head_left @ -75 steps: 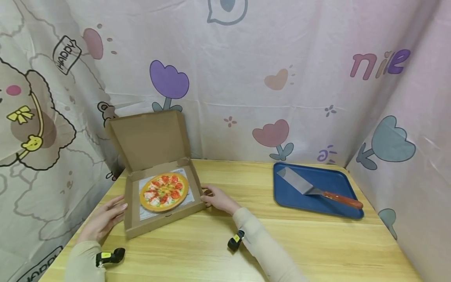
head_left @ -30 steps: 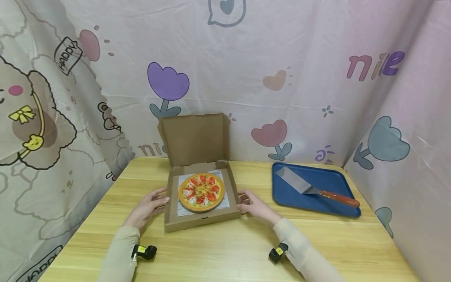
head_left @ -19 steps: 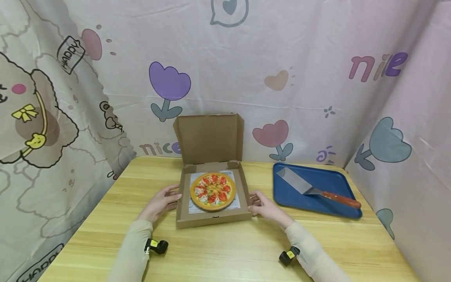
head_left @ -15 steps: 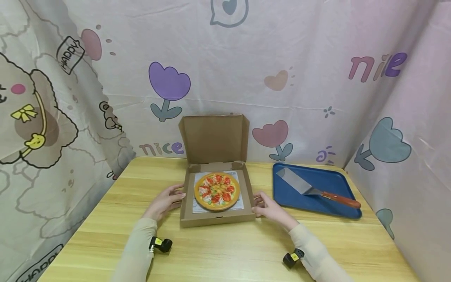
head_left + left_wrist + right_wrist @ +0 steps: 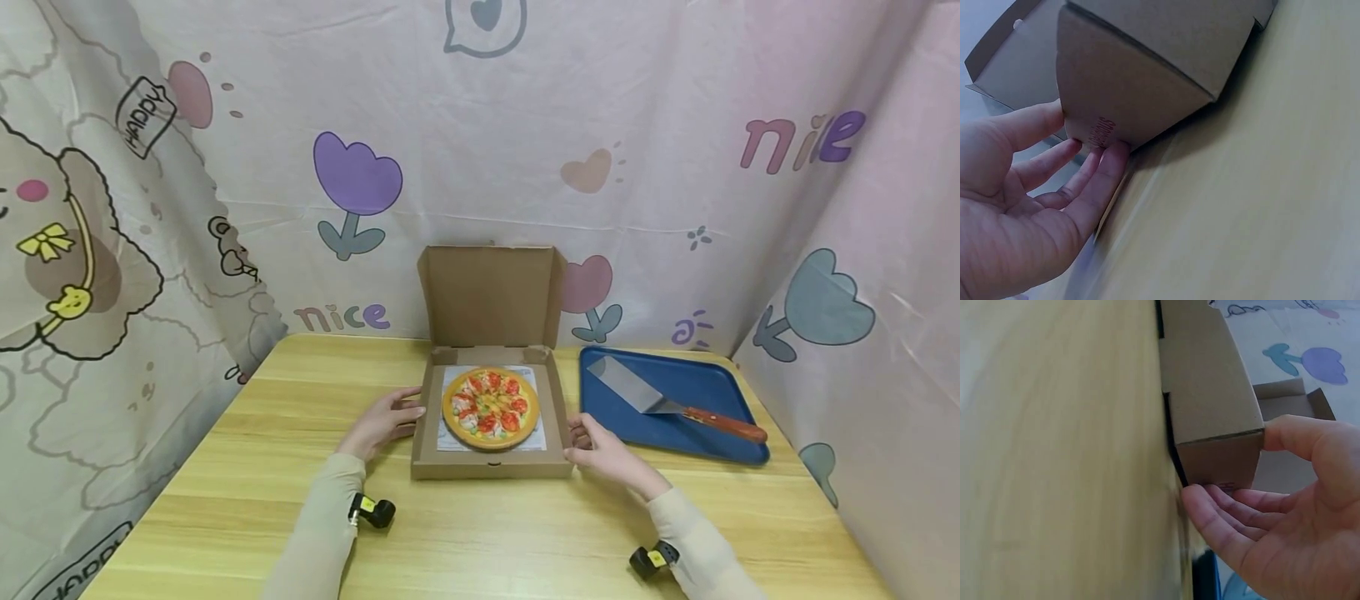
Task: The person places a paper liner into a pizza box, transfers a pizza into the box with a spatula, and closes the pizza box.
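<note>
An open cardboard pizza box point(image 5: 491, 472) stands mid-table with its lid point(image 5: 491, 296) raised against the curtain. Inside, a round pizza point(image 5: 491, 408) with red and white toppings rests on a printed paper sheet point(image 5: 535, 446). My left hand point(image 5: 378, 425) grips the box's left side; in the left wrist view its thumb touches the upper edge and the fingertips meet the side wall low down. On the opposite side my right hand point(image 5: 606, 454) holds the box likewise, thumb at the top corner and fingers point(image 5: 1204, 512) curled at the bottom edge.
Right of the box lies a blue tray point(image 5: 701, 383) on the wooden table point(image 5: 480, 542). A metal spatula point(image 5: 630, 387) with a wooden handle point(image 5: 723, 423) lies across it, the handle end over the tray's right rim. A patterned curtain point(image 5: 480, 150) hangs behind.
Both hands have slid the box with the pizza from the table's left side rightward to the middle, and it has turned to face squarely forward. Tray and spatula have stayed put.
</note>
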The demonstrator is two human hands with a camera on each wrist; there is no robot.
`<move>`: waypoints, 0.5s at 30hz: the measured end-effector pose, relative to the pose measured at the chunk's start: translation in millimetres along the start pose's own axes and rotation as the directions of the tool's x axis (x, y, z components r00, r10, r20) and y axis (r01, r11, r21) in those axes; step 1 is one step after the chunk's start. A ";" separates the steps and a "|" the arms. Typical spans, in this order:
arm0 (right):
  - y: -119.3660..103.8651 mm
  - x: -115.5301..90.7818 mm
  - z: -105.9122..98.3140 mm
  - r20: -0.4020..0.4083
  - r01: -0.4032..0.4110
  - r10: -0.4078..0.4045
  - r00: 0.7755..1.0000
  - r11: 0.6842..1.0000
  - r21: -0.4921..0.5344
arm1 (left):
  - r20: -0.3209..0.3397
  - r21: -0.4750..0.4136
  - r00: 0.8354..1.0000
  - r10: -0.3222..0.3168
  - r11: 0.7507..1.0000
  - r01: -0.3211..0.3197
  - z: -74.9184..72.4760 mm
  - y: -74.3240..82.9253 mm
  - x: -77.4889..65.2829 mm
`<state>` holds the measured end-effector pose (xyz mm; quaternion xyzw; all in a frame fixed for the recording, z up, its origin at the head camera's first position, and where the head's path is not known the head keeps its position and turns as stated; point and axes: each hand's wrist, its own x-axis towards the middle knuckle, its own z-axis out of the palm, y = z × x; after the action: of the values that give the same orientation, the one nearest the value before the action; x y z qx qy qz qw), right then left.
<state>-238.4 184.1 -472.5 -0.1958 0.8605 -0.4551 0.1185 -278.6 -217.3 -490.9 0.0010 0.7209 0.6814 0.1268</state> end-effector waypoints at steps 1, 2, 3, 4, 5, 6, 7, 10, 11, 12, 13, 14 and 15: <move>0.6 -2.1 -2.6 0.004 0.001 -0.001 1.000 1.000 -0.014 | 0.000 0.005 1.000 0.000 1.000 0.000 3.0 0.2 1.3; 0.9 -3.9 -5.0 0.011 -0.005 0.005 1.000 1.000 -0.020 | 0.001 0.005 1.000 -0.003 1.000 0.003 5.7 0.4 2.8; 1.1 -5.7 -7.5 0.020 -0.010 0.010 1.000 1.000 -0.024 | 0.003 0.005 1.000 -0.004 1.000 0.004 8.5 0.5 4.1; 1.2 -7.2 -9.8 0.029 -0.016 0.017 0.999 0.999 -0.032 | 0.007 0.006 1.000 -0.002 1.000 0.002 10.9 0.4 5.4; 1.4 -8.4 -12.0 0.034 -0.023 0.025 0.999 0.999 -0.042 | 0.008 0.008 1.000 0.000 1.000 0.000 13.3 0.5 6.6; 0.8 -9.4 -14.1 0.035 -0.030 0.032 0.999 0.998 -0.058 | 0.007 0.012 1.000 0.000 1.000 0.000 15.3 0.5 7.6; 0.2 -10.3 -16.1 0.037 -0.039 0.042 0.998 0.997 -0.073 | 0.010 0.011 1.000 0.003 1.000 -0.003 17.3 0.7 8.4; -1.2 -11.8 -21.3 0.038 -0.056 0.061 0.997 0.990 -0.129 | 0.010 0.010 1.000 0.004 1.000 -0.004 22.7 1.6 10.2; -1.8 -12.3 -22.8 0.038 -0.059 0.065 0.997 0.988 -0.143 | 0.010 0.011 1.000 0.003 1.000 -0.004 24.5 2.1 10.6; -2.5 -12.8 -24.2 0.036 -0.065 0.071 0.997 0.986 -0.155 | 0.012 0.010 1.000 0.003 1.000 -0.003 26.4 2.7 11.0; -2.6 -13.2 -25.3 0.033 -0.071 0.077 0.996 0.984 -0.166 | 0.013 0.008 1.000 0.002 1.000 -0.003 28.1 3.2 11.4; -2.8 -13.6 -26.3 0.035 -0.069 0.076 0.996 0.982 -0.176 | 0.014 0.012 1.000 0.004 1.000 -0.004 29.8 3.6 11.8; -3.0 -14.1 -27.2 0.039 -0.065 0.074 0.997 0.981 -0.184 | 0.015 0.013 1.000 0.006 1.000 -0.006 31.2 3.9 12.3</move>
<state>-235.5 208.8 -454.5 -0.1859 0.9021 -0.3652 0.1352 -285.4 -184.2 -490.6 0.0091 0.7244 0.6769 0.1303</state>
